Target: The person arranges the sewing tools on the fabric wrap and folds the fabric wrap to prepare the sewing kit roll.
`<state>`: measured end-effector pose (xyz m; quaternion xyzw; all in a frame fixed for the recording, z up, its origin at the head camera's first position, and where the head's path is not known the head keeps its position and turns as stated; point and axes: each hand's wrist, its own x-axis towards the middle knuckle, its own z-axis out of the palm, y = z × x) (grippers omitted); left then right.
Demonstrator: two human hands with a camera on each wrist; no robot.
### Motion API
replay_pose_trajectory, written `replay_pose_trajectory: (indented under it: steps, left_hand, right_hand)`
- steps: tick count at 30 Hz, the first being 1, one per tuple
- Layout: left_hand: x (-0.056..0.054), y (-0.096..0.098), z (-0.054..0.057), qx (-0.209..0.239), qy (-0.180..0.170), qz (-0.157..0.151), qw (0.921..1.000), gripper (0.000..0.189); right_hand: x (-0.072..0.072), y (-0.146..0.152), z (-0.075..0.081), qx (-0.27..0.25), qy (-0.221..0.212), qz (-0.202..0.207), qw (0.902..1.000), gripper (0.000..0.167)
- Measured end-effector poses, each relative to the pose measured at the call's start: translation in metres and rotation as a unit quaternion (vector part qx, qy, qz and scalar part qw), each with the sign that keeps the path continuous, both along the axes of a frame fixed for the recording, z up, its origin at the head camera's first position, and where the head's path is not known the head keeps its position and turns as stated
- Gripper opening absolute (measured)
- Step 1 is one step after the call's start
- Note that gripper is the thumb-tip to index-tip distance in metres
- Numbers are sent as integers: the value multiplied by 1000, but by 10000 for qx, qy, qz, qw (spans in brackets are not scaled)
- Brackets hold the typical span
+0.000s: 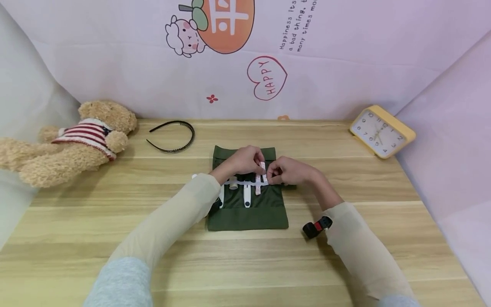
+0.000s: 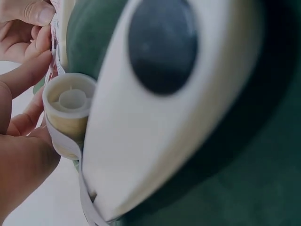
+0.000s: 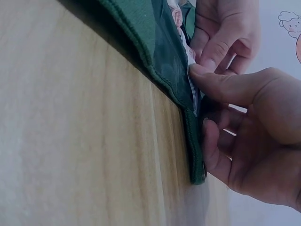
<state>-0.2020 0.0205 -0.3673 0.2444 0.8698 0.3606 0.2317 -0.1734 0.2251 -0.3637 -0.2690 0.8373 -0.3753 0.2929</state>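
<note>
A green cloth sewing pouch (image 1: 249, 219) lies unrolled, with a white elastic band (image 1: 239, 183) running across it. My left hand (image 1: 246, 160) pinches the upper end of a folded white measuring tape with red markings (image 1: 258, 189), which sits under the band. Close beside it, my right hand (image 1: 290, 170) grips the band near the pouch's right edge, thumb (image 3: 221, 87) on top and fingers curled by the cloth. Left of the tape the band holds a white tool with a dark oval button (image 1: 247, 197) and a pale thread spool (image 2: 68, 101). My left forearm hides part of the pouch's left side.
On the wooden table, a black headband (image 1: 189, 132) lies beyond the pouch to the left. A teddy bear (image 1: 76, 153) in a striped shirt lies at far left. A yellow clock (image 1: 379, 132) stands at back right, near the printed backdrop (image 1: 326, 85).
</note>
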Motion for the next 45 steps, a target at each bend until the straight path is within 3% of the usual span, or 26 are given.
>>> replay_pose_trajectory:
  steps: [11,19,27,36,45]
  left_hand:
    - [4,4,-1,-202,302,-19,9993,29]
    - [5,2,0,-95,85,-151,9998,34]
    - [4,1,0,-153,142,-317,9993,33]
    - [3,1,-1,-114,108,-375,9992,32]
    - [3,0,-2,11,34,-299,9995,34]
  right_hand:
    - [-1,5,-2,-290,-73,175,9994,9]
    - [0,5,-4,-197,-147,7,9997,8]
    - [0,4,0,35,-136,-139,9998,2]
    - [-1,2,0,90,193,399,9990,8]
    - [-2,5,-3,-5,197,369,9991,9]
